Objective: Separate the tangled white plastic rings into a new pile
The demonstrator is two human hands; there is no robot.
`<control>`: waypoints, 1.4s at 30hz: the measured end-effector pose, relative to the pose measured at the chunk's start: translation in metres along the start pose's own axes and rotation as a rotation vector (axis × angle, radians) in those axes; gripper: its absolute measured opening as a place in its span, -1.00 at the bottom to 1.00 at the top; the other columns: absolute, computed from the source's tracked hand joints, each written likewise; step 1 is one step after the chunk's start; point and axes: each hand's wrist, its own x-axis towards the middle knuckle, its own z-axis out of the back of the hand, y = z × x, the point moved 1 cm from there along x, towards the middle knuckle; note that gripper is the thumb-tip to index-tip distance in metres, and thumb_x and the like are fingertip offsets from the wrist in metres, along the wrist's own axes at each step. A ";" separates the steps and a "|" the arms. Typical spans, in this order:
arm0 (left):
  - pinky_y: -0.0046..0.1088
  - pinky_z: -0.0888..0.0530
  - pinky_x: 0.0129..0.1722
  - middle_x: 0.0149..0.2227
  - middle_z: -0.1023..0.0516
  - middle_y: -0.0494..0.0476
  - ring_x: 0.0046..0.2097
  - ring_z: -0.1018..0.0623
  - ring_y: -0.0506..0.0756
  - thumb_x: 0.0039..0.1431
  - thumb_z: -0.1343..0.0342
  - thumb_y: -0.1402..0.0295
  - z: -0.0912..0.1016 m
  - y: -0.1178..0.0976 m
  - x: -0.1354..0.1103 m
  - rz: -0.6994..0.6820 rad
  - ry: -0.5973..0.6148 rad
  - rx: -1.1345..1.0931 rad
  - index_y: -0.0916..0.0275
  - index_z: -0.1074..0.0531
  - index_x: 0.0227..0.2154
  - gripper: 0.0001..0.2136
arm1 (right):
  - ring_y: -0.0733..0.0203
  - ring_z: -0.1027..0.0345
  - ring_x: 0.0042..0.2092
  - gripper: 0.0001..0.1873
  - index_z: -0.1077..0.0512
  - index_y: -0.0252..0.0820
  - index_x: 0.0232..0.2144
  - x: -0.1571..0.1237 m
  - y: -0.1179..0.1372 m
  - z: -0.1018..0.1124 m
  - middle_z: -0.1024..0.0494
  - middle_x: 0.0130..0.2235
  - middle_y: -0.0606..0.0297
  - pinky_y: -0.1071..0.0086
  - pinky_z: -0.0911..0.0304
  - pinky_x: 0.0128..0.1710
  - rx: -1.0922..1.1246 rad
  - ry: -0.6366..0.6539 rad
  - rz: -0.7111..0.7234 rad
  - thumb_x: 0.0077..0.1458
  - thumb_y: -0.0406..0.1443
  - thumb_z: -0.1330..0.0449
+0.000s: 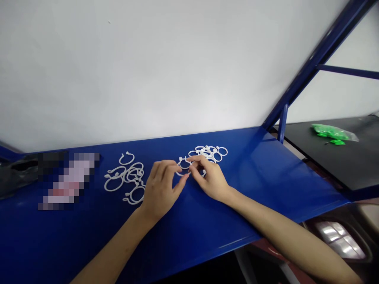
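White plastic shower curtain rings with small knobbed ends lie on a blue tabletop (237, 209). Between my hands is a white curtain ring (185, 163), with a second loop showing just below it. My left hand (161, 189) has its fingers curled at the ring's left side, its thumb stretched toward the right fingertips. At the right side, my right hand (211, 179) pinches the ring between thumb and forefinger. A loose pile of rings (134, 173) lies left of my left hand. Beyond my right hand sits another cluster of rings (209, 152), partly hidden by it.
A black plastic bag (17, 177) and a blurred-out flat item (69, 179) lie at the left. A white wall (148, 79) rises behind the table, and a blue metal frame (296, 79) stands at the right. A bag of green pieces (333, 132) rests on a black surface.
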 end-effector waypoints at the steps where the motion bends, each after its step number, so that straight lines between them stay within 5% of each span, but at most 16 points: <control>1: -0.21 -0.46 -0.04 -0.15 -0.54 0.20 -0.06 -0.50 0.18 0.32 -0.08 0.28 0.000 0.002 0.001 0.108 -0.011 -0.009 0.19 -0.38 -0.18 -0.88 | 0.30 -0.45 -0.36 -0.76 -0.39 -0.17 0.01 0.000 -0.001 0.001 -0.55 -0.34 0.32 0.45 -0.37 -0.36 -0.009 0.001 0.012 0.32 -0.29 -0.08; 4: -0.27 -0.49 -0.09 -0.18 -0.60 0.14 -0.12 -0.56 0.15 0.39 0.05 0.18 -0.001 0.006 0.003 0.328 0.113 -0.168 0.18 -0.44 -0.16 -0.76 | 0.29 -0.44 -0.35 -0.75 -0.41 -0.17 0.02 -0.001 -0.001 0.001 -0.56 -0.32 0.29 0.43 -0.37 -0.33 -0.049 0.047 0.087 0.35 -0.28 -0.06; 9: -0.42 -0.53 -0.22 -0.36 -0.65 0.00 -0.32 -0.62 0.07 0.41 0.11 0.14 -0.004 0.007 0.002 0.411 0.227 -0.375 0.11 -0.50 -0.21 -0.69 | 0.26 -0.45 -0.30 -0.79 -0.44 -0.18 -0.06 -0.006 -0.001 -0.002 -0.57 -0.28 0.24 0.38 -0.37 -0.26 -0.078 0.104 0.186 0.37 -0.30 -0.05; 18: -0.36 -0.53 -0.19 -0.26 -0.67 0.12 -0.26 -0.61 0.08 0.43 0.14 0.28 -0.008 0.007 -0.008 0.141 0.104 -0.167 0.19 -0.53 -0.12 -0.69 | 0.20 -0.40 -0.27 -0.74 -0.44 -0.18 0.00 -0.013 0.007 -0.005 -0.54 -0.28 0.20 0.32 -0.36 -0.20 -0.145 0.095 0.261 0.40 -0.34 0.01; 24: -0.20 -0.51 -0.13 -0.23 -0.65 0.20 -0.17 -0.59 0.18 0.43 0.17 0.28 -0.009 0.009 0.000 0.066 0.274 0.025 0.24 -0.45 0.09 -0.63 | 0.17 -0.43 -0.20 -0.73 -0.44 -0.16 0.02 -0.001 -0.006 0.001 -0.58 -0.21 0.17 0.30 -0.37 -0.14 -0.257 0.047 0.238 0.39 -0.35 0.00; 30: -0.06 -0.42 0.02 -0.01 -0.61 0.27 0.04 -0.49 0.31 0.25 0.12 0.44 0.014 0.050 0.008 0.244 0.437 0.392 0.27 -0.48 0.08 -0.59 | 0.10 -0.43 -0.19 -0.85 -0.42 -0.18 -0.09 0.015 -0.024 0.013 -0.58 -0.26 0.19 0.27 -0.36 -0.20 -0.414 -0.037 0.025 0.35 -0.29 -0.10; 36: -0.07 -0.39 -0.02 0.06 -0.54 0.25 0.09 -0.45 0.34 0.18 0.13 0.54 0.034 0.083 0.006 0.370 0.738 0.581 0.18 -0.48 0.08 -0.54 | 0.03 -0.37 -0.13 -0.92 -0.44 -0.12 -0.25 0.022 -0.042 0.011 -0.61 -0.27 0.24 0.20 -0.33 -0.11 -0.441 -0.062 0.016 0.32 -0.27 -0.16; 42: -0.19 -0.38 -0.11 0.02 -0.55 0.24 0.02 -0.48 0.29 0.20 0.09 0.49 0.028 0.099 0.000 0.379 0.674 0.517 0.14 -0.53 -0.02 -0.61 | -0.02 -0.35 -0.09 -0.88 -0.47 -0.14 -0.19 0.024 -0.043 0.011 -0.61 -0.17 0.19 0.10 -0.31 -0.03 -0.473 -0.107 0.087 0.33 -0.25 -0.15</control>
